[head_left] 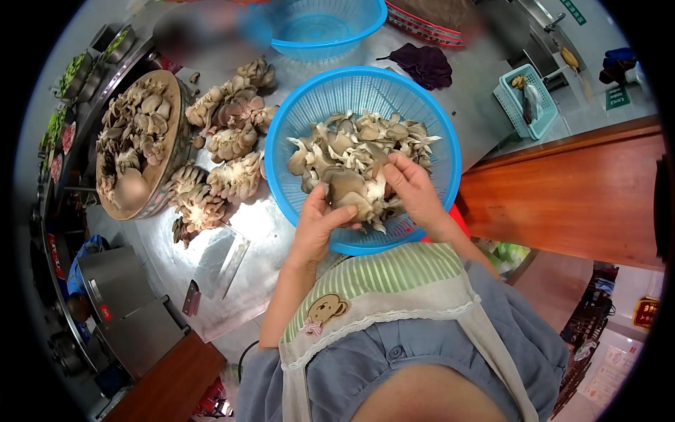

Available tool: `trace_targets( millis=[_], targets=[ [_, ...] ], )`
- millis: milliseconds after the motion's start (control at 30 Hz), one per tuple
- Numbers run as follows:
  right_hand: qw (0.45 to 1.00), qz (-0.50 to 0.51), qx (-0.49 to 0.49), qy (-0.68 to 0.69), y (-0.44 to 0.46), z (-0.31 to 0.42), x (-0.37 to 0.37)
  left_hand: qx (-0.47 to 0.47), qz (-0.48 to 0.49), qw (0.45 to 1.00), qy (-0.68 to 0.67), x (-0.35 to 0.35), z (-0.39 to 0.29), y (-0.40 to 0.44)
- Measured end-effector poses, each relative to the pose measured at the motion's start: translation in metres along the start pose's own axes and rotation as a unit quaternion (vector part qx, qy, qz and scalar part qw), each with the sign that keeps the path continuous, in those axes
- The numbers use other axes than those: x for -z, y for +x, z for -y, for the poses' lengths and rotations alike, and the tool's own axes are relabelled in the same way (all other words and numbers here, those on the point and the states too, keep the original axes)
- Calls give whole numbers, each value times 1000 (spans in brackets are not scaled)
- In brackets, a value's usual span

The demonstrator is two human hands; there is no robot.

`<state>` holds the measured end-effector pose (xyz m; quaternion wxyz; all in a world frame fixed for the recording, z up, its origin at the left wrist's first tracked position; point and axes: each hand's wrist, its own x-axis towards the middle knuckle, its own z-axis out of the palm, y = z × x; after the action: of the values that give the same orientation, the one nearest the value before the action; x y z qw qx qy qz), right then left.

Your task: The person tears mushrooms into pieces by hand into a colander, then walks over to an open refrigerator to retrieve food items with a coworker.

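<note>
Blue basket (276, 158) rim curves beyond both hands, metal tabletop (270, 235) open outside the left; left hand (320, 224) and right hand (413, 184), fingers bent, pinch a mushroom cluster (349, 193).

A bright blue basket (273, 141) holds mushrooms (344, 186) with grey-brown caps and creamy white stems. Beside it, clusters (235, 179) shade from cream to grey-brown on a silver-grey surface (271, 246). A dark purple cloth (418, 65) and a lighter blue container (323, 28) appear above; at right is a pale turquoise crate (541, 121). The apron (383, 271) has green-and-white stripes, cream below, with a brown bear (327, 309) and pink bow (311, 327); the shirt (450, 352) is grey-blue.
</note>
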<state>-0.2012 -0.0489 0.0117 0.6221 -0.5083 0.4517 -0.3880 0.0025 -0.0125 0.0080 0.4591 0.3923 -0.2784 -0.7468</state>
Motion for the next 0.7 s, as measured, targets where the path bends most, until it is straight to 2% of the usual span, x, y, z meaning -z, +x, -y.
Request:
trace_targets(
  millis=[67,100,200,233,267,300,333,367,433,500,567,633,700],
  targets=[
    [987,-46,-14,154,1,-1,-1,-13,-4,1000,-17,1,-2,-1],
    [987,-47,-14,153,2,1,3,-16,-4,999,-33,3,-5,-1],
    [995,-78,60,14,5,5,13,-28,-9,997,-78,8,-5,3],
    [995,-78,60,14,4,8,9,-36,-15,993,-107,12,-2,5],
    [996,-62,59,-14,0,12,4,-26,4,996,-82,25,7,9],
    [996,-45,59,-42,-3,14,-1,-26,5,996,-82,21,7,10],
    [985,-63,94,-130,-3,13,-5,-20,-2,995,-94,12,7,12],
    [985,-63,96,-131,-4,12,-7,-15,-9,994,-106,2,5,13],
    [977,-36,136,-161,-4,12,-12,-29,-29,996,-77,-8,0,14],
    [972,-37,136,-189,-11,20,-12,-36,-47,998,10,-8,0,13],
    [979,26,107,-171,-13,25,-7,-10,-77,995,66,-9,-6,11],
    [991,46,65,-108,-14,22,0,-19,-70,989,132,-9,-7,10],
    [978,41,91,-184,-14,19,5,-63,-43,969,235,-7,-3,12]
  ],
)
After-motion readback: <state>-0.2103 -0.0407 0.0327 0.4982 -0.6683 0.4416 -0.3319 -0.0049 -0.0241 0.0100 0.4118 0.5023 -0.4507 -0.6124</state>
